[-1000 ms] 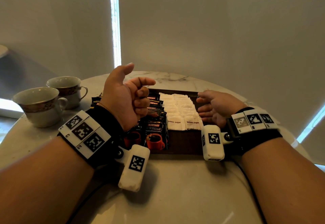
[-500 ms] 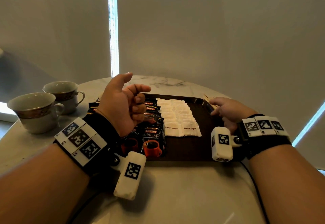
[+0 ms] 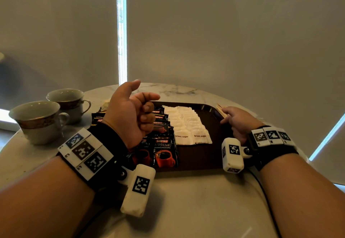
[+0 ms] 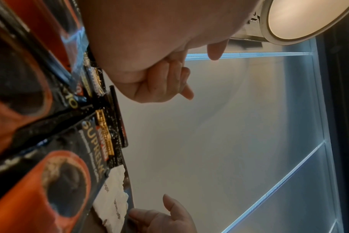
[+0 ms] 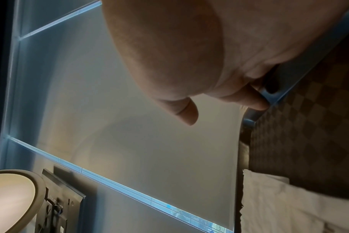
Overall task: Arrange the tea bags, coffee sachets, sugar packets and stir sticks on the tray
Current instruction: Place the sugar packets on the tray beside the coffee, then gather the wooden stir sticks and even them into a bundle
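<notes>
A dark brown tray [image 3: 209, 155] lies on the marble table. Black coffee sachets [image 3: 164, 151] with red cups fill its left part in overlapping rows. White sugar packets [image 3: 186, 125] lie in two columns in the middle. Wooden stir sticks [image 3: 221, 108] lie just beyond the tray's far right corner. My left hand [image 3: 147, 110] hovers over the sachets, fingers curled, thumb up, holding nothing. My right hand [image 3: 226, 118] lies on the tray's right rim by the sticks. Its thumb [image 5: 186, 113] stands apart and its fingertips [image 5: 257, 102] touch the rim. No stick shows in its grip.
Two empty teacups [image 3: 39, 118] stand at the table's left. A loose sachet [image 3: 98, 119] and a pale packet [image 3: 106, 105] lie left of the tray. The tray's right third is bare. The round table's edge [image 3: 280, 144] runs close behind my right wrist.
My right hand has moved from the sugar packets rightward to the tray's far right rim by the stir sticks. My left hand stays curled above the sachets.
</notes>
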Tool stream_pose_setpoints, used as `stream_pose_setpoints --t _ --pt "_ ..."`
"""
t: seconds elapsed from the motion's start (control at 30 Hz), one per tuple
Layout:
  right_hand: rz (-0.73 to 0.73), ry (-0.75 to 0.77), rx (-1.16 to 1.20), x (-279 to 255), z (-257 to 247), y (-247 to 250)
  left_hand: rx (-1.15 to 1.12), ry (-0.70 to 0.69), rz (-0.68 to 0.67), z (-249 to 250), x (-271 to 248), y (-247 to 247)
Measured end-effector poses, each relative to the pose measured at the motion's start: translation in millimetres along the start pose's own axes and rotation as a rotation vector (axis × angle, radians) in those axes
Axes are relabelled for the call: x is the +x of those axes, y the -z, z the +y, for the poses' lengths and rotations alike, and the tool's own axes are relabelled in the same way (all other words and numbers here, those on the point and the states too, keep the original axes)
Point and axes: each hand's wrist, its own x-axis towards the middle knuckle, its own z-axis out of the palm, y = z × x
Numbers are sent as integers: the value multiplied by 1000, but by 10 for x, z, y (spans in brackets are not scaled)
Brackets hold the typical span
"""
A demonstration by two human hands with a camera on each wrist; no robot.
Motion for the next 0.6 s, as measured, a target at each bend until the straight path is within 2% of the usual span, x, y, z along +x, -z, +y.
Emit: stream_pose_setpoints --t 0.27,0.37,0.5,0.6 --pt "-53 -6 48 149 88 -12 0 9 2 -4 -6 -7" --pt "-31 -8 85 138 44 -48 -11 16 3 -3 -14 -20" --pt "-56 -87 167 153 77 -17 -18 26 7 3 -26 -27" --pt "-4 -32 48 175 -17 218 -48 37 1 22 -2 -11"
